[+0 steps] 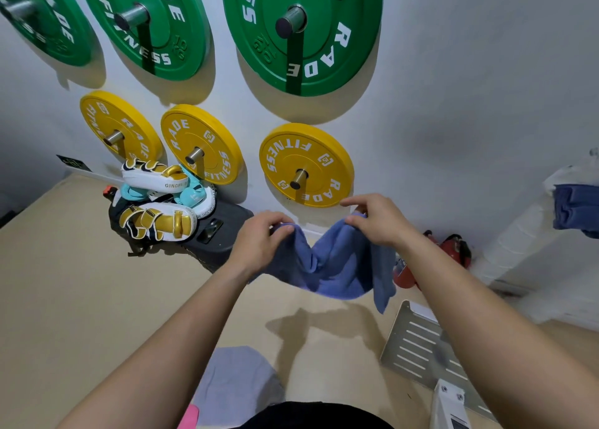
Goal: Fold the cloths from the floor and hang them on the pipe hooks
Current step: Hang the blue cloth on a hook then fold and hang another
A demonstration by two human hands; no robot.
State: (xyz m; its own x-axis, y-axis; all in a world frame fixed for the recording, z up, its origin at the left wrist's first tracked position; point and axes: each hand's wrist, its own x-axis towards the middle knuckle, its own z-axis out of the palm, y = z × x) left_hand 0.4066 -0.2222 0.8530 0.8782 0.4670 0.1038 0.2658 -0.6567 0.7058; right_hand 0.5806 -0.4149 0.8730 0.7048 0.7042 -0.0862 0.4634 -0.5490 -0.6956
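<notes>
Head view is showing the left grip (pixel 259 234) and right grip (pixel 372 224) each pinching the top edge of the blue cloth (pixel 337 266), which is sagging between them; below them, a pale cloth (pixel 236 383) is lying partly hidden.

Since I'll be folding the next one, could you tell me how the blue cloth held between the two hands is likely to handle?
Probably floppy: the blue cloth sags deeply between the left hand and right hand, and a corner dangles. Likely light, since fingertip pinches alone carry it. Its towel-like nap should resist slipping.
</notes>
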